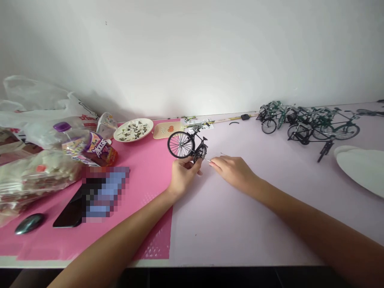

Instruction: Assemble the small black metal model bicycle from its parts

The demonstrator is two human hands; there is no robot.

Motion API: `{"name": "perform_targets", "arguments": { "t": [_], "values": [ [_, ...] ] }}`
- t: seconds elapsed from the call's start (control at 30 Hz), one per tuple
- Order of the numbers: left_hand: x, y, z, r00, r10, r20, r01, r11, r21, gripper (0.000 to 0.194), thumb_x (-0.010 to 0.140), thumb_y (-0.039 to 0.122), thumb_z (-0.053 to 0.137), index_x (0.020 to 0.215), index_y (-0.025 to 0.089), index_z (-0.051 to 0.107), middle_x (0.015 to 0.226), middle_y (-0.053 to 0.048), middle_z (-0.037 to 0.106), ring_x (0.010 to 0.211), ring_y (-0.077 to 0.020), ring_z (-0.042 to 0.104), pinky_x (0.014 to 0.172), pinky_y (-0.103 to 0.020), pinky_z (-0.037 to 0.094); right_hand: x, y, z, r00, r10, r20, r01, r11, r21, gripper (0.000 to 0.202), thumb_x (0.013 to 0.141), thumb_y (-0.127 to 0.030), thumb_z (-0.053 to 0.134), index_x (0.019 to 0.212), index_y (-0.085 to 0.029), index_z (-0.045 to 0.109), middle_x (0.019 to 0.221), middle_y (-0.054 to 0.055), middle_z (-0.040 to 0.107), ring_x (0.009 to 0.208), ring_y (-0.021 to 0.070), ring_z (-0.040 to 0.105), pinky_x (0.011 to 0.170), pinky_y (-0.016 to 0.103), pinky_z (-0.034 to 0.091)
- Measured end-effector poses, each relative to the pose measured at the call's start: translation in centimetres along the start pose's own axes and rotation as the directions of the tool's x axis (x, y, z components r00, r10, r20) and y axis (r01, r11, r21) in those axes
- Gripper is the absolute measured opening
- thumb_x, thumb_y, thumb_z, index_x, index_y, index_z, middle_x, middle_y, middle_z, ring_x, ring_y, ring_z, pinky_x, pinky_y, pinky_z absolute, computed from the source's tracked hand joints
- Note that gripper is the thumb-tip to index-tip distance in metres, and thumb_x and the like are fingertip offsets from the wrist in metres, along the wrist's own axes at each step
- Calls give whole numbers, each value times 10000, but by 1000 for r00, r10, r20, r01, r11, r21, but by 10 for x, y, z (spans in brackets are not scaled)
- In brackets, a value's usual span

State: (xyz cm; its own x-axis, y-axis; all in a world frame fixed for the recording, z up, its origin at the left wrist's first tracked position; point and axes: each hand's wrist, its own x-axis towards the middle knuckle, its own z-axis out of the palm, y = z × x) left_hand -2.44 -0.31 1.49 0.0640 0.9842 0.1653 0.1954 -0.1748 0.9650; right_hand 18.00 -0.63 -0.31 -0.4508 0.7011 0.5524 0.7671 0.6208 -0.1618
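Note:
A small black model bicycle (194, 145) is held up over the table, its large wheel to the left. My left hand (183, 174) grips it from below, near the smaller-looking wheel, with thumb and fingers closed. My right hand (229, 168), just to the right, pinches a thin metal tool (207, 160) whose tip points at the bicycle's lower part. Whether the tip touches the bicycle is too small to tell.
Several model bicycles (309, 124) stand at the back right, near white plates (363, 166). Left are a plate of small parts (133, 130), a tray (162, 131), a drink bottle (90, 148), plastic bags (39, 108), a phone (75, 204) and a mouse (30, 223).

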Motion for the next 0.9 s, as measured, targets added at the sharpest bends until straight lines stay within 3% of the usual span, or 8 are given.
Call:
{"name": "perform_targets", "arguments": {
  "t": [0.17,0.33,0.43,0.63,0.77,0.9],
  "values": [
    [-2,1,1,1000,-15,14,15,1000,-22,297,816,419,739,673,162,701,541,-36,689,441,-103,463,480,-243,315,0,-12,-3,975,202,90,-217,951,221,396,1089,-401,404,799,-223,607,561,-22,583,465,132,499,521,275,345],
    [-2,0,1,999,-30,18,30,999,-19,296,821,414,728,673,161,696,548,-43,692,457,-115,508,481,-241,327,3,-29,-10,894,358,270,-448,705,549,484,1088,-518,355,775,-225,579,457,-56,481,428,146,506,549,285,451],
    [-1,-2,1,999,-20,26,20,1000,3,292,835,405,713,673,165,676,550,-40,690,448,-111,501,478,-242,316,3,-31,-9,862,400,311,-504,617,604,512,1081,-558,345,776,-221,581,464,-56,480,437,146,510,562,288,465],
    [3,-8,3,997,-15,73,12,999,38,228,845,380,715,747,180,663,545,-18,672,468,-125,548,483,-246,341,2,-19,1,921,346,179,-389,847,363,433,1069,-464,406,768,-220,599,529,-35,491,478,144,467,529,287,354],
    [3,-6,4,995,-47,91,46,999,13,235,756,342,802,850,175,666,556,-5,666,483,-132,573,477,-236,365,2,-17,2,936,328,129,-352,873,338,441,1078,-449,398,759,-220,600,508,-43,443,469,135,422,512,288,324],
    [3,-5,3,994,-60,95,61,998,-7,208,771,311,774,856,170,648,548,7,649,488,-125,578,479,-227,379,3,-19,-3,936,352,3,-312,827,468,480,1077,-521,398,759,-217,591,549,-29,496,480,124,416,510,285,332]
  ]
}}
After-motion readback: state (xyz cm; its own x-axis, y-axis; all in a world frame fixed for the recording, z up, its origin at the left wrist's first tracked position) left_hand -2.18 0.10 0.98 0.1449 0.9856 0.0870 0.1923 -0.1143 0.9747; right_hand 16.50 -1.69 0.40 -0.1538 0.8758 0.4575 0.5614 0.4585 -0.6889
